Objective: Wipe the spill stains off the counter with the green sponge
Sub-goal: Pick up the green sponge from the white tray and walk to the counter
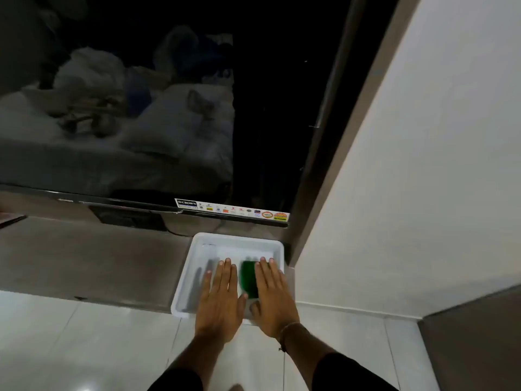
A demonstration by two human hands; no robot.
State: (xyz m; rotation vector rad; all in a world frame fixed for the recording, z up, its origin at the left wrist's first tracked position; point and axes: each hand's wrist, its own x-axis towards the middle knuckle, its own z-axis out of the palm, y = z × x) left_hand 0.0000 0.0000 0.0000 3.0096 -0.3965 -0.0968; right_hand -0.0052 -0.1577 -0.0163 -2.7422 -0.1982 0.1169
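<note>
both forearms reach forward from the bottom of the view in dark sleeves, a thin cord bracelet (284, 331) on the right wrist. left hand (221, 299) is flat, palm down, fingers spread wide and extended over the white tray (183, 277), holding nothing. right hand (275, 299) is also flat and wide, fingers straight, lying over the right part of the tray; its inner edge covers or touches the green sponge (248, 277), but nothing is curled around it, so no grip yet. cannot tell if the palm presses on the sponge or just hovers.

sponge sits inside the tray, right of centre, between the two hands, partly hidden under the right one, a bit blurred.

tray rests on the brown counter (98, 261), at its right end, front edge overhanging slightly, next to the white wall (408, 179). no clear spill stain visible on the counter from here. behind it a dark tv screen (127, 108) with a sticker strip (234, 210) along the lower frame.

step judged: the very start, reaching for the sponge, wiping not begun. next move calls for closing the right fingers and thumb around the sponge, lifting it clear of the tray rim, then carrying it left onto the open counter and pressing flat to wipe.
</note>
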